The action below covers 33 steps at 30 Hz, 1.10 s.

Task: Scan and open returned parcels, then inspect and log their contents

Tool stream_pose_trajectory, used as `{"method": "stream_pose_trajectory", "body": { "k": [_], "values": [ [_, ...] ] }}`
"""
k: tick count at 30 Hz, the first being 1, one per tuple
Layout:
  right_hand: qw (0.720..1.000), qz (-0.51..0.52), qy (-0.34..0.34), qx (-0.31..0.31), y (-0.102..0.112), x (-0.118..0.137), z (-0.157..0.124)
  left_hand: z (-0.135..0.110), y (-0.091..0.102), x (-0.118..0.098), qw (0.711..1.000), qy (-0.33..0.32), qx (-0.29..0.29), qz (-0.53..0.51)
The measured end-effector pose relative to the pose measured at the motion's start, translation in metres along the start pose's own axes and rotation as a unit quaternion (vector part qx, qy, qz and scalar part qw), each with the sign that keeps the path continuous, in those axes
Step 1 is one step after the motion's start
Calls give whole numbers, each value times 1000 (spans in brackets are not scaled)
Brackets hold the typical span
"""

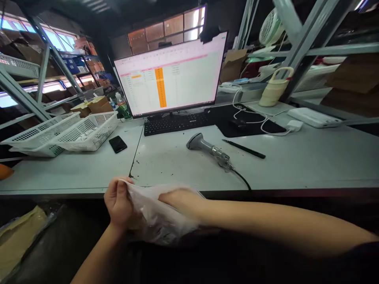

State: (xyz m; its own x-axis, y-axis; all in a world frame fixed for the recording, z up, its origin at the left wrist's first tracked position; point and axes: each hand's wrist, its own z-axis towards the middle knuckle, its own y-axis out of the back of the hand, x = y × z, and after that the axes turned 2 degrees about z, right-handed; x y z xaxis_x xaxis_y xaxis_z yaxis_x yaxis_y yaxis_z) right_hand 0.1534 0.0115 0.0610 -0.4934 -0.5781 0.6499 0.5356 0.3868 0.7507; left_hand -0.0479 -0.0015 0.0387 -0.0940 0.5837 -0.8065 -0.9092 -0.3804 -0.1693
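Note:
A thin, whitish translucent plastic bag (160,223) hangs between my two hands, just in front of the desk edge. My left hand (120,201) is closed on the bag's upper left edge, thumb and fingers pinching it. Blurred by motion, my right hand (183,203) reaches to the left into or behind the bag's top. Its fingers are mostly hidden by the plastic, so whether they grip anything does not show. The bag's contents cannot be made out.
On the desk (166,165) lie a barcode scanner (210,150), a black pen (244,149) and a phone (117,144). Behind them are a keyboard (174,123), monitor (174,79) and mouse (238,124). White perforated baskets (89,134) stand left; a power strip (314,117) lies right.

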Motion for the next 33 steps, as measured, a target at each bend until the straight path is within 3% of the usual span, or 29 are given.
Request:
{"method": "stream_pose_trajectory", "body": {
  "k": [2,4,7,11,14,17,21,24,26,29,31,33],
  "values": [
    [998,59,17,-27,15,-5,-9,-3,11,10,998,27,-31,-43],
    [989,113,7,-95,32,-10,-14,-5,16,15,995,40,-43,-79],
    [972,184,-40,-142,46,-16,-15,-10,14,18,995,40,-23,-89],
    [954,274,-98,-71,37,-24,-17,-22,13,26,996,49,20,-67],
    [950,280,-141,8,22,-34,-20,-35,18,36,993,83,65,-44],
    [949,283,-122,68,7,-43,-23,-47,26,41,982,131,136,15],
    [928,322,-135,132,-2,-48,-22,-53,32,33,953,165,213,139],
    [938,265,-169,143,0,-47,-16,-47,30,20,928,141,272,211],
    [954,217,-157,134,-1,-44,-12,-41,25,13,895,149,344,242],
    [964,183,-128,148,-5,-36,-6,-37,16,7,822,179,461,283],
    [963,182,-116,160,-9,-29,-2,-38,11,7,786,174,503,315],
    [961,195,-107,163,-11,-24,2,-41,8,11,778,164,511,327]
  ]
}}
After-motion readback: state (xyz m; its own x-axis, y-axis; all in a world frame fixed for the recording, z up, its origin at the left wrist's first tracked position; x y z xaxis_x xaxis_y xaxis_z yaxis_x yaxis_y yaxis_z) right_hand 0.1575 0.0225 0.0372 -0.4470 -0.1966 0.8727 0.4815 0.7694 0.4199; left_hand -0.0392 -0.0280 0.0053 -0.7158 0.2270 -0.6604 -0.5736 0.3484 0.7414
